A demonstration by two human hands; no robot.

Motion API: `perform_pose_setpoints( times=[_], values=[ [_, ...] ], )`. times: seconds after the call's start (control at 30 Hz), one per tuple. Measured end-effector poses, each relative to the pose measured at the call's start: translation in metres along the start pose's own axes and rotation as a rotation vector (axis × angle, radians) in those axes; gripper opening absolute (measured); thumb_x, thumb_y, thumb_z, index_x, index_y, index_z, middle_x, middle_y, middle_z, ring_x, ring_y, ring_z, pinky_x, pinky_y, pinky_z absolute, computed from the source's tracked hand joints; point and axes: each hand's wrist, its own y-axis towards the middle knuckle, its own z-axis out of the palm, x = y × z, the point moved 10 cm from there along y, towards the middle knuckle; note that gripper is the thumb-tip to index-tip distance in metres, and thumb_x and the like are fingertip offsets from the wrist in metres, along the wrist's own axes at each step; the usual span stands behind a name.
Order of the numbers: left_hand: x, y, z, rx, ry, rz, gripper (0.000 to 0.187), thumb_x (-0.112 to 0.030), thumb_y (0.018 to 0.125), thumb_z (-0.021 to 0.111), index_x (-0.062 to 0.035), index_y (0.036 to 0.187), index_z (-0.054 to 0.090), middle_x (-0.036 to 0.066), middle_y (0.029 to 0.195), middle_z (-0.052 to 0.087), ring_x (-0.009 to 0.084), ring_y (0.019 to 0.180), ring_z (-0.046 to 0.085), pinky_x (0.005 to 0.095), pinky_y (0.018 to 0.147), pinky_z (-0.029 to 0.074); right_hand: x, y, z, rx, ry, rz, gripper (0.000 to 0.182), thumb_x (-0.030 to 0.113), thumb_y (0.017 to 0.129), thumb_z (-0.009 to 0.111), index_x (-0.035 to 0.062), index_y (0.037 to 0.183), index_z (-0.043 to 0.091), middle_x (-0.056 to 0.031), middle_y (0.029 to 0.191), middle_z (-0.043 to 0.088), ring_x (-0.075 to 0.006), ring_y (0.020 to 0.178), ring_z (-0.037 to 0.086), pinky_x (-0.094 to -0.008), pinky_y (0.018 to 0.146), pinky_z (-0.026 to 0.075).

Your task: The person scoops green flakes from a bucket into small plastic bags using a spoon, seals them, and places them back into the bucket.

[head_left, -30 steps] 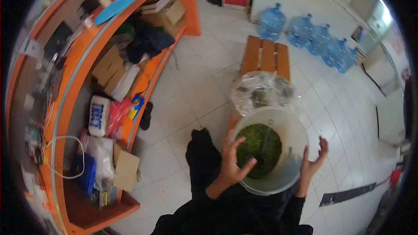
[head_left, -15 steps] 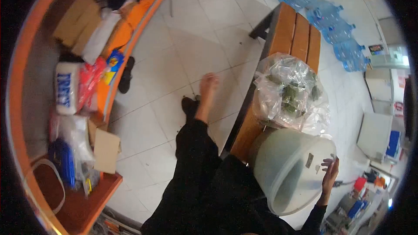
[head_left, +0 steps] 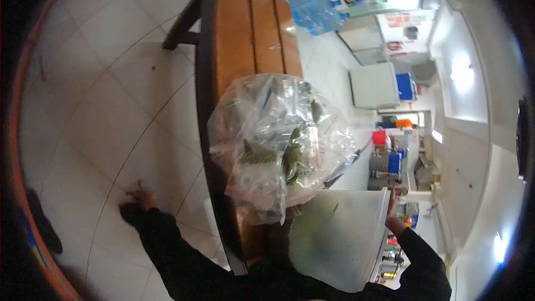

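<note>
My left hand (head_left: 144,196) hangs over the tiled floor left of the bench, its fingers apart and nothing in them. My right hand (head_left: 392,202) is at the rim of a large translucent tub (head_left: 334,234), fingers bent round the edge. The tub lies tilted against the near end of a wooden bench (head_left: 234,33). Clear plastic bags (head_left: 267,150) with green leafy contents rest on the bench beside the tub.
Large blue water bottles (head_left: 306,5) stand beyond the bench. A white chest (head_left: 373,85) and a blue box (head_left: 406,86) are farther off to the right. An orange edge (head_left: 19,150) runs down the far left.
The view has swung right, so bench, bags and tub appear farther left. The shelf goods have left the view. My right hand has closed on the tub's rim.
</note>
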Motion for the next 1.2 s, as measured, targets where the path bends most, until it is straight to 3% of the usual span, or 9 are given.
perform_pose_setpoints(
  times=[0.1,0.37,0.53,0.57,0.63,0.73,0.83,0.97,1.2],
  values=[
    [0.007,0.016,0.016,0.073,0.011,-0.035,0.060,-0.033,0.075,0.057,-0.0116,0.124,0.029,0.022,0.125,0.030,0.0352,0.110,0.036,0.0395,0.091,0.029,-0.052,-0.007,-0.006,-0.029,0.054,0.288,0.059,0.007,0.057,0.052,0.0002,0.113,0.034,-0.0115,0.098,0.046,-0.0194,0.090,0.047,-0.0300,0.079,0.038],
    [-0.042,0.021,-0.043,0.079,-0.668,-0.245,0.042,-0.020,0.080,0.053,-0.0006,0.115,0.043,0.017,0.116,0.043,0.0265,0.097,0.048,0.0365,0.079,0.041,0.064,-0.001,0.019,0.156,-0.187,-0.199,0.053,0.018,0.069,0.062,-0.0026,0.109,0.035,-0.0135,0.083,0.056,-0.0209,0.073,0.058,-0.0301,0.067,0.046],
    [-0.127,-0.111,-0.328,-0.949,-1.286,0.680,0.034,-0.021,0.085,0.046,0.0010,0.112,0.046,0.013,0.110,0.048,0.0244,0.092,0.052,0.0325,0.078,0.045,0.073,0.000,0.017,0.183,-0.080,-0.178,0.058,0.024,0.068,0.066,-0.0037,0.108,0.036,-0.0158,0.085,0.055,-0.0226,0.071,0.058,-0.0311,0.065,0.046],
    [-0.136,-0.185,-0.390,-1.332,-0.538,0.564,0.033,-0.020,0.086,0.043,0.0007,0.112,0.045,0.015,0.111,0.048,0.0244,0.095,0.051,0.0323,0.077,0.046,0.076,0.000,0.017,0.205,-0.035,-0.206,0.057,0.025,0.069,0.066,-0.0024,0.109,0.036,-0.0166,0.085,0.054,-0.0235,0.071,0.057,-0.0318,0.063,0.047],
    [-0.138,-0.321,-0.476,-1.490,-0.549,0.423,0.031,-0.018,0.088,0.040,0.0009,0.111,0.045,0.016,0.113,0.046,0.0250,0.102,0.047,0.0346,0.080,0.044,0.078,-0.002,0.016,0.192,-0.001,-0.245,0.059,0.029,0.069,0.067,-0.0001,0.110,0.036,-0.0168,0.083,0.054,-0.0246,0.070,0.057,-0.0322,0.062,0.047],
    [-0.159,-0.425,-0.485,-1.659,-0.973,0.928,0.027,-0.015,0.086,0.041,0.0025,0.107,0.047,0.015,0.114,0.045,0.0253,0.109,0.041,0.0394,0.087,0.037,0.083,-0.003,0.012,0.206,0.034,-0.268,0.058,0.033,0.070,0.065,0.0003,0.109,0.037,-0.0155,0.077,0.053,-0.0249,0.062,0.055,-0.0330,0.057,0.045],
    [-0.266,-0.516,-0.440,-1.065,-1.002,1.522,0.021,-0.009,0.082,0.045,0.0008,0.101,0.048,0.014,0.114,0.047,0.0290,0.111,0.039,0.0421,0.095,0.027,0.082,-0.007,0.007,0.119,0.009,-0.356,0.055,0.039,0.072,0.060,0.0006,0.105,0.039,-0.0181,0.074,0.054,-0.0297,0.064,0.056,-0.0367,0.058,0.044],
    [-0.323,-0.492,-0.274,-0.420,0.381,1.186,0.038,-0.019,0.082,0.045,-0.0037,0.117,0.043,0.013,0.127,0.036,0.0325,0.119,0.030,0.0447,0.099,0.020,0.074,-0.012,0.005,-0.012,0.101,-0.465,0.053,0.044,0.075,0.055,-0.0002,0.103,0.040,-0.0219,0.075,0.055,-0.0360,0.070,0.054,-0.0410,0.065,0.043],
    [-0.246,-0.555,-0.356,-0.126,-0.895,1.078,0.046,-0.029,0.084,0.045,-0.0045,0.122,0.038,0.015,0.130,0.031,0.0319,0.124,0.020,0.0436,0.099,0.018,0.063,-0.012,-0.018,-0.207,0.451,-0.485,0.043,0.030,0.077,0.056,0.0023,0.105,0.040,-0.0212,0.089,0.053,-0.0351,0.082,0.052,-0.0386,0.071,0.041]
  ],
)
